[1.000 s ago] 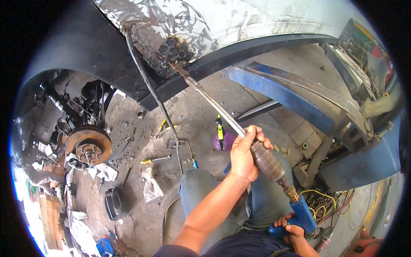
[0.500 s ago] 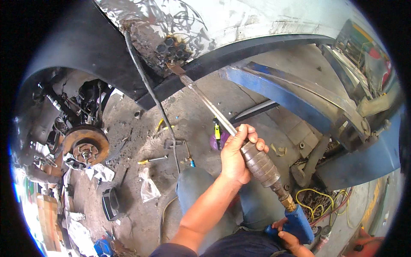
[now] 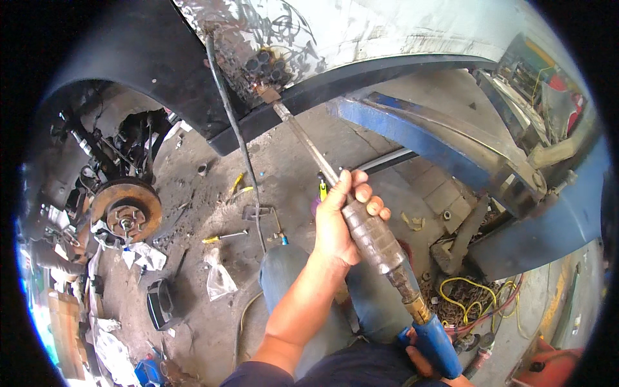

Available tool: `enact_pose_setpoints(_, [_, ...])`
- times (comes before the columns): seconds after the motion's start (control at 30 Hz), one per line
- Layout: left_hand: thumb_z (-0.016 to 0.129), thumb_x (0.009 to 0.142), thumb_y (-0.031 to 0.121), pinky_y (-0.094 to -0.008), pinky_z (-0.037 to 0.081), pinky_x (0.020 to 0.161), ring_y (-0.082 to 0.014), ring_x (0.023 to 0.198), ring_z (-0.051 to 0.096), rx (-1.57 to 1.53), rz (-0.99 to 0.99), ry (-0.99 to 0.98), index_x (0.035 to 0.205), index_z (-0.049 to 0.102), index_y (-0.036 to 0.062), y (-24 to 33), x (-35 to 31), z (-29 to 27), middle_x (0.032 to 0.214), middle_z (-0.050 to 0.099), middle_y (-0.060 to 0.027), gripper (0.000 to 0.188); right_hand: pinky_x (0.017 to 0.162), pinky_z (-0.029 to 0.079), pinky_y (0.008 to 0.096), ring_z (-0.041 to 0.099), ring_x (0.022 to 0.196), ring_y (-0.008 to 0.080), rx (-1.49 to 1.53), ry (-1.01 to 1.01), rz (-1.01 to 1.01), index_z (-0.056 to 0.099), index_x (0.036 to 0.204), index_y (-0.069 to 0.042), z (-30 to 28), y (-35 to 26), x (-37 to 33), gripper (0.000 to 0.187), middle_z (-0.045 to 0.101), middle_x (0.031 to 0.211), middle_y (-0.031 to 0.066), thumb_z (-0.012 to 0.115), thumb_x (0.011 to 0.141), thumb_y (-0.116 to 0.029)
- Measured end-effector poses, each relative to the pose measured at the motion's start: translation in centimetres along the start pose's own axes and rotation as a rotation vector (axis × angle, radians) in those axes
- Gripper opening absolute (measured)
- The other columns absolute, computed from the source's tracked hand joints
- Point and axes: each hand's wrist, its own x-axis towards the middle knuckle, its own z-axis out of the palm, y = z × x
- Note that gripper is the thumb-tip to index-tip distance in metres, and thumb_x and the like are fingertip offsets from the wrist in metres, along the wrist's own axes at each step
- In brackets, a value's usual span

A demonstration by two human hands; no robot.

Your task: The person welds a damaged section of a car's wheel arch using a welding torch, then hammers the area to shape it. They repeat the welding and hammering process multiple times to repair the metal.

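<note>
Rusty flat steel blade [image 3: 268, 94] turned broader, kept at scorched white panel [image 3: 348, 35].
Brown ribbed barrel [image 3: 375, 242] grasped by left hand [image 3: 338, 222], blue handle [image 3: 438, 347] by right hand [image 3: 419, 360].

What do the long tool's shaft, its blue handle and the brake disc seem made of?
Shaft: probably bare steel, judging by its worn grey metallic sheen.
Blue handle: plastic or painted metal; the even, smooth colour leaves it open.
Brake disc: likely iron with a rusted finish, given its orange-brown outer ring.
</note>
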Motion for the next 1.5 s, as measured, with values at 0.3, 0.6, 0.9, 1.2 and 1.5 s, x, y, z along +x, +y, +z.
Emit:
enact_pose_setpoints(0.3, [0.059,0.095,0.033,-0.0378,0.047,0.064,-0.0139,0.061,0.049,-0.124,-0.149,-0.066,0.110,0.055,0.0086,1.4,0.6,1.2,0.070,0.050,0.0035,0.029,0.065,0.050,0.0360,0.063,0.069,0.0284,0.089,0.025,0.053,0.064,0.091,-0.005,1.1,1.2,-0.9,0.021,0.063,0.079,0.0108,0.077,0.076,-0.013])
enact_pose_setpoints(0.6, [0.060,0.094,0.038,-0.0368,0.050,0.065,-0.0157,0.064,0.053,0.040,0.035,0.120,0.110,0.054,0.0080,2.5,1.7,0.7,0.073,0.051,0.0021,0.035,0.064,0.051,0.0354,0.064,0.068,0.0266,0.258,0.122,0.405,0.065,0.098,-0.001,0.5,-0.6,0.4,0.027,0.065,0.079,0.0120,0.078,0.076,-0.011])
enact_pose_setpoints(0.9, [0.059,0.095,0.030,-0.0374,0.044,0.072,-0.0143,0.063,0.052,-0.262,-0.116,-0.605,0.105,0.058,0.0150,-6.4,-6.2,-2.7,0.068,0.047,0.0051,0.018,0.078,0.052,0.0439,0.066,0.080,0.0326,0.153,-0.071,-0.012,0.066,0.090,0.001,-3.1,4.6,-5.3,0.022,0.067,0.084,0.0157,0.068,0.086,-0.021])
enact_pose_setpoints(1.2, [0.053,0.100,0.036,-0.0394,0.047,0.074,-0.0149,0.068,0.049,0.018,-0.105,-0.168,0.097,0.055,0.0146,-3.6,-1.0,1.3,0.074,0.048,0.0033,0.021,0.081,0.050,0.0353,0.065,0.090,0.0206,0.153,0.019,0.270,0.065,0.107,-0.004,-1.5,2.4,-3.3,0.033,0.068,0.095,0.0089,0.077,0.079,-0.019])
enact_pose_setpoints(1.5, [0.054,0.099,0.035,-0.0373,0.048,0.073,-0.0132,0.066,0.050,-0.036,-0.093,-0.104,0.095,0.055,0.0146,-2.0,1.3,-0.3,0.073,0.049,0.0041,0.021,0.090,0.047,0.0351,0.062,0.094,0.0183,0.328,0.050,0.310,0.061,0.111,-0.004,-0.4,1.3,-0.3,0.034,0.065,0.099,0.0063,0.075,0.081,-0.012])
